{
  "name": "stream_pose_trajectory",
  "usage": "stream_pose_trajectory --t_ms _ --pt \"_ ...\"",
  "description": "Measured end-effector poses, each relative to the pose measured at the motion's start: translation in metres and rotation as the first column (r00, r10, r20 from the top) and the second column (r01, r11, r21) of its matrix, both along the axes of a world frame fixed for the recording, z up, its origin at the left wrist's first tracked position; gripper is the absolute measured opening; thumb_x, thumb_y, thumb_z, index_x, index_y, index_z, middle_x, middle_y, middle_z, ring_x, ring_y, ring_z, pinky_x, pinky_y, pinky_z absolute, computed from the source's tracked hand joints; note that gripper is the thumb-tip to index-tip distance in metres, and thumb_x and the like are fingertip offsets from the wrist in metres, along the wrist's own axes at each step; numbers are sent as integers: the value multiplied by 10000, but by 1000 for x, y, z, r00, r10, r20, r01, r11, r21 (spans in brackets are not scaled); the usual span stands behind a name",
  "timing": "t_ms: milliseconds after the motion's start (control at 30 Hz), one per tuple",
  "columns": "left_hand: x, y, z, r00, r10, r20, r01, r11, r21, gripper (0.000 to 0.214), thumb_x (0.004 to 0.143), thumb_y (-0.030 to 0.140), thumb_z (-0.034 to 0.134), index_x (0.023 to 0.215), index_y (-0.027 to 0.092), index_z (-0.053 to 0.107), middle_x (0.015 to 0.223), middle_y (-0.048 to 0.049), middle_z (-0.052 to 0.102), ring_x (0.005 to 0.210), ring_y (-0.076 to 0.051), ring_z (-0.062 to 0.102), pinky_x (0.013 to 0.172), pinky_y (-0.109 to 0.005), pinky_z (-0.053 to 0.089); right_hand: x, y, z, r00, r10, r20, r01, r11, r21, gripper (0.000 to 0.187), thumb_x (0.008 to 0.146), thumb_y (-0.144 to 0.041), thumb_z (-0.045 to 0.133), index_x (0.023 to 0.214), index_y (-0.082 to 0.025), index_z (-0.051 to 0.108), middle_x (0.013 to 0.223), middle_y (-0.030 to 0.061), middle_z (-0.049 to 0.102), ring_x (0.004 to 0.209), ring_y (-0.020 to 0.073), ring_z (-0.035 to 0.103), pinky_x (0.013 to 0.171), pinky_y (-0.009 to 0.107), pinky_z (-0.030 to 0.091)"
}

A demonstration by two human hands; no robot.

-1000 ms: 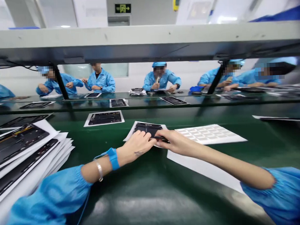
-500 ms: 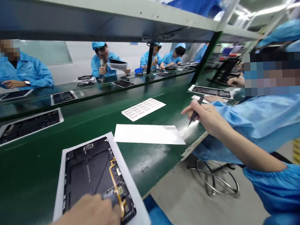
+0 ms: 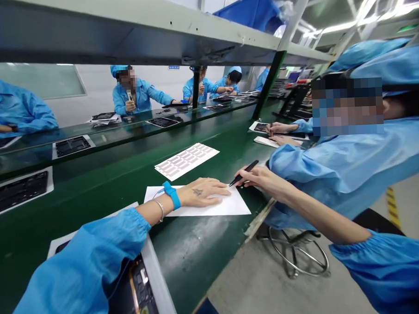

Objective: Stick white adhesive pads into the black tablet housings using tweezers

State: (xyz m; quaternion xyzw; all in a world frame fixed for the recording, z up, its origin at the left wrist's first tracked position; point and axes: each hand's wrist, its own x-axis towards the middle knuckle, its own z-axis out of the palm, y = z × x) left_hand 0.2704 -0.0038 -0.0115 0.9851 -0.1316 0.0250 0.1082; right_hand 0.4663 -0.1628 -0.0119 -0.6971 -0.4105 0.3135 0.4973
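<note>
- One head-worn camera, set at the person's own eye level, looks forward and down over both forearms.
- It faces across the green workbench (image 3: 93, 199) and swings toward the person's right, along the bench, so the frame sits tilted (the bench edge climbs to the right).
- The left hand (image 3: 200, 192) and right hand (image 3: 262, 178) lie close to the lens, mid-frame.
- The wide view reaches the overhead shelf (image 3: 121, 36) and the neighbouring worker's sleeve (image 3: 345, 169), close on the right.
</note>
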Motion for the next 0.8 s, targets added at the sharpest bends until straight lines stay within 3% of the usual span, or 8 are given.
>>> stream_pose_trajectory --t_ms 100,300,567,800 --pt "1 5 -11 1000 -28 8 29 996 -81 404 1015 357 366 1386 305 517 1519 -13 422 1418 -206 338 1152 -416 284 0 1 3 1000 1 27 0 999 -34 518 656 -670 735 832 -185 692 784 79 756 741 196 674 635 280 482" --pt "4 11 -22 996 -50 77 57 994 -97 422 1027 404 330 1396 315 514 1528 -17 406 1421 -209 325 1145 -413 271 -1 7 8 1000 9 14 -8 997 -73 492 646 -663 743 778 -193 682 727 79 755 630 160 593 560 262 438" --pt "4 8 -20 999 -27 36 30 995 -92 421 1023 391 339 1402 321 510 1551 -20 371 1435 -261 299 1147 -454 254 4 10 15 1000 11 -22 -15 985 -174 447 675 -614 757 797 -194 665 775 92 769 695 179 631 575 256 449" --pt "4 7 -19 999 -34 34 36 998 -54 433 1025 381 323 1415 308 497 1560 -43 353 1445 -263 284 1130 -467 270 4 14 14 998 56 -16 -58 982 -182 478 668 -631 755 806 -181 679 761 99 769 687 171 617 537 233 423"
